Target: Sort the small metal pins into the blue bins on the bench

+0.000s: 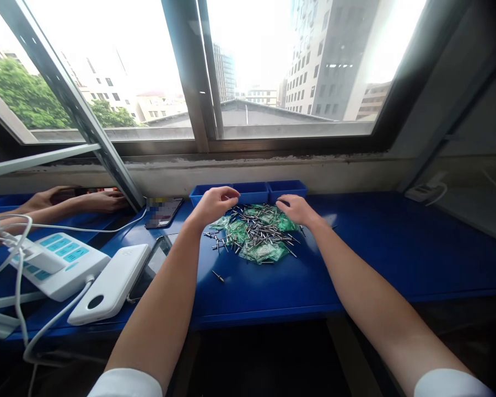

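A pile of blind rivets [258,229], silvery with thin pins, lies on the blue tabletop, mixed with crumpled green plastic bags [264,252]. My left hand [215,205] is over the pile's back left edge, in front of a blue bin [198,193]. Its fingers are bent, thumb and forefinger apart, with nothing visible between them. Across the pile, my right hand [296,210] hovers at the back right near another blue bin [287,189]. Its thumb and forefinger are a little apart around a dark gap; no held object can be made out. A single rivet [218,276] lies toward the front.
Left of my forearm are a white power bank [109,284], a phone [151,267] and a white power strip [62,262] with cables. Another phone [164,213] lies behind. Beyond a metal post [95,129], another person's hands [101,202] are at work. Windows line the back.
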Available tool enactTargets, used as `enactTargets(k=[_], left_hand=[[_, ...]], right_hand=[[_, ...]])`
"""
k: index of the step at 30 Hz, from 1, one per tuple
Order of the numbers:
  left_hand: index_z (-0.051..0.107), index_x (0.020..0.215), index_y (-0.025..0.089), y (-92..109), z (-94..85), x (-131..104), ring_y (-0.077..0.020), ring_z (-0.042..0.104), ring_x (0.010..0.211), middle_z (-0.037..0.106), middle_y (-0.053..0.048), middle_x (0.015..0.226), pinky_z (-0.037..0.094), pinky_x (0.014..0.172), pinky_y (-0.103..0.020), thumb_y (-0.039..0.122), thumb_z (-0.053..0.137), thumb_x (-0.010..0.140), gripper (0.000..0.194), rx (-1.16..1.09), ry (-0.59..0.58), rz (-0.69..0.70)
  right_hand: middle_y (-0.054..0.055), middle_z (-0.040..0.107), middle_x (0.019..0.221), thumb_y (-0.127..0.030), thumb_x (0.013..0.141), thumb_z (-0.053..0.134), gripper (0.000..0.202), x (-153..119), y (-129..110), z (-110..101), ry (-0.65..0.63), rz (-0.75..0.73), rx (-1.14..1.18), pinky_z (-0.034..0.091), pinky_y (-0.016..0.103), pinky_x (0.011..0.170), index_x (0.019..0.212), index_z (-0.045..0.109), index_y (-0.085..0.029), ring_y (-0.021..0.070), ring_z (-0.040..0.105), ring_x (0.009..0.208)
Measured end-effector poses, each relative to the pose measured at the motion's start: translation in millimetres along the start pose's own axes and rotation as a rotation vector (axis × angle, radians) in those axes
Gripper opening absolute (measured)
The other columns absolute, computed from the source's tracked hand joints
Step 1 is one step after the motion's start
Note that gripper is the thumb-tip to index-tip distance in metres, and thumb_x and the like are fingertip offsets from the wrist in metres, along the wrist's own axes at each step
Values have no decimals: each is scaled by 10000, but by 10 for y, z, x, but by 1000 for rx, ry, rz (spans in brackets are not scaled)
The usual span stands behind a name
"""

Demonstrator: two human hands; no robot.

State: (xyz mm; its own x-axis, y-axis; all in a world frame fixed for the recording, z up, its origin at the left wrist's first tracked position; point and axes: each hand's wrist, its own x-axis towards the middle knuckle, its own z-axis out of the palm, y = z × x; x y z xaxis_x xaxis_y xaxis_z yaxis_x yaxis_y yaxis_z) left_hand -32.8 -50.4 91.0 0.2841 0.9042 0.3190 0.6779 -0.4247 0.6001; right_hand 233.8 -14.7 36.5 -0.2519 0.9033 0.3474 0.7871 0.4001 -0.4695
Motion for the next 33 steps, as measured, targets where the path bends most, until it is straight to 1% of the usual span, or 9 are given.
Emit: enactTargets(k=[2, 5, 8, 10, 12, 15, 22, 28, 33], left_hand=[[596, 1155, 174, 41, -130, -125, -234, 590, 1021, 636, -85, 1134, 478, 846, -318, 548, 498, 781, 538, 34, 2, -50], [443, 1340, 229, 100, -168, -476, -285, 449, 1231, 470, -90, 1370, 409, 972, -361, 651, 536, 717, 759, 189, -149, -90], [242, 1450, 252, 117, 26, -906, -349, 221, 1365, 220, -100, 1512, 314, 1051, -454, 741, 562, 624, 1012, 370, -199, -117], [144, 1470, 282, 99, 213, -1130, -384, 62, 1389, 116, -86, 1537, 231, 1076, -528, 785, 558, 575, 1107, 450, -210, -90], [97, 1475, 290, 65, 373, -1243, -413, -26, 1380, 74, -79, 1542, 143, 1081, -584, 813, 544, 545, 1157, 501, -229, -68], [45, 1474, 294, 1, 500, -1204, -437, -68, 1366, 40, -83, 1544, 79, 1059, -635, 832, 492, 565, 1147, 537, -252, -75], [14, 1476, 257, -119, 653, -748, -443, -95, 1358, -40, -123, 1536, 39, 1036, -657, 876, 412, 565, 1171, 546, -261, -151], [161, 1468, 219, -161, 768, -476, -420, 29, 1380, 111, -146, 1528, 71, 1064, -618, 858, 425, 578, 1127, 539, -292, -120], [134, 1471, 240, -215, 655, -470, -378, 0, 1393, 59, -116, 1536, 8, 1090, -576, 839, 493, 551, 1154, 485, -333, -62]], right_hand=[[93, 633, 1164, -452, 864, 448, 427, -4, 86, -164, 123, 61, 62, 395, 337, 986, 1095, 653, -157, 237, 555, 1113], [79, 656, 1113, -523, 858, 418, 477, -86, 237, -430, 244, 179, 92, 432, 344, 930, 1080, 660, -176, 245, 579, 1064], [108, 576, 1252, -654, 780, 467, 645, -277, 484, -592, 66, 250, 33, 403, 372, 979, 1202, 598, -183, 294, 516, 1162], [120, 402, 1419, -724, 744, 446, 795, -445, 703, -611, -47, 321, -61, 310, 436, 1064, 1328, 484, -186, 341, 339, 1313], [128, 229, 1498, -772, 740, 367, 903, -603, 915, -571, -117, 426, -149, 210, 510, 1101, 1412, 358, -168, 362, 134, 1387], [153, 131, 1514, -791, 753, 274, 985, -729, 1079, -442, -246, 429, -199, 116, 504, 1129, 1459, 213, -106, 336, 78, 1399], [133, 122, 1520, -754, 800, 209, 939, -394, 494, 89, -338, 132, -123, 91, 439, 1142, 1464, 174, -91, 287, 96, 1406], [151, 305, 1468, -787, 742, 344, 901, -107, 38, 467, -219, 154, -25, 214, 428, 1100, 1382, 388, -154, 326, 252, 1359], [168, 291, 1468, -798, 689, 424, 938, -126, -42, 476, -134, 193, 12, 269, 412, 1074, 1362, 418, -144, 335, 277, 1344]])
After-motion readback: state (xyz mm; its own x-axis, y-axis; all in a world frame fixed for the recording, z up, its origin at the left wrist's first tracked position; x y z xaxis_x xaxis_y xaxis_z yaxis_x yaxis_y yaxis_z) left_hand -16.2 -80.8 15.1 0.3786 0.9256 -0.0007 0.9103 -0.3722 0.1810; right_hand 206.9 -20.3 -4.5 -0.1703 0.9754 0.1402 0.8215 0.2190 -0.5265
